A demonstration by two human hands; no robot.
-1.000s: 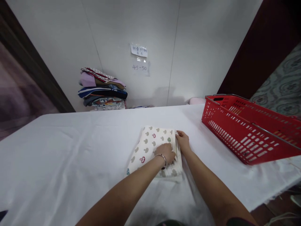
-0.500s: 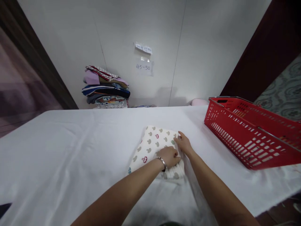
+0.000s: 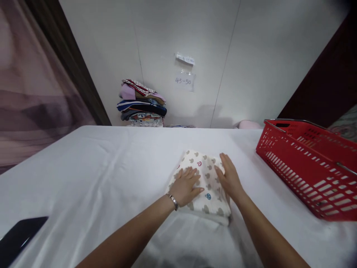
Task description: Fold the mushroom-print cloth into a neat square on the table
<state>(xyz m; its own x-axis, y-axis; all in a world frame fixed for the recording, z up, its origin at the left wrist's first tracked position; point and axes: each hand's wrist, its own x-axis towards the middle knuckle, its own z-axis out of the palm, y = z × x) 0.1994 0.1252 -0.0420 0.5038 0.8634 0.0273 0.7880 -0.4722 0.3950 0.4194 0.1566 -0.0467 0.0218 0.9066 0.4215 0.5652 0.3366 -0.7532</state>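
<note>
A folded cream cloth printed with small mushroom shapes lies on the white table. My left hand, with a metal bracelet at the wrist, rests flat on the cloth's left part, fingers spread. Pressing on the cloth's right side is my right hand, also flat with its fingers stretched out. Neither hand holds anything.
A red plastic basket stands on the table at the right. A stack of folded clothes sits against the far wall under a paper label. A dark flat phone-like object lies at the near left edge.
Both hands have let go of the cloth's right edge and now lie flat and open on top of it. The view has turned to the left.
</note>
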